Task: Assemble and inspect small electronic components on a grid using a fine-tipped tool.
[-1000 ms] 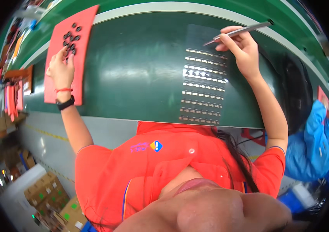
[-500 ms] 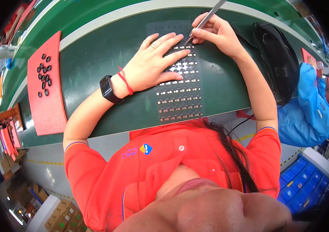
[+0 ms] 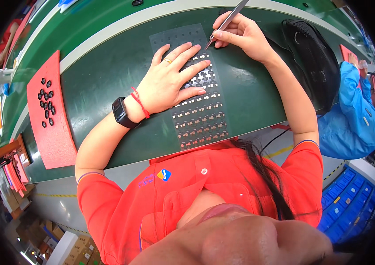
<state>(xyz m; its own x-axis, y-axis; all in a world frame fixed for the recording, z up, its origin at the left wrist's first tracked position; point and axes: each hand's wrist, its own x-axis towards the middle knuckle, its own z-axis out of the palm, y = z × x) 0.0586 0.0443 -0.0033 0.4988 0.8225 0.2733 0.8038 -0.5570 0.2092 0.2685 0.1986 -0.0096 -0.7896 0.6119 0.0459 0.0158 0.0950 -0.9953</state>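
Resting our left hand [image 3: 170, 78] flat, fingers apart, we cover part of the clear sheet [image 3: 200, 112] on the bench [image 3: 112, 57] — it looks thin, light and slippery, probably best held by its bare edges. Our right hand [image 3: 241, 36] is clamped on the tweezers [image 3: 232, 16], tip just by the sheet.

We are looking at a factory workshop. We are seeing a green surface [image 3: 251, 95], stacked cartons [image 3: 81, 252] and a blue-clad co-worker [image 3: 350, 126].
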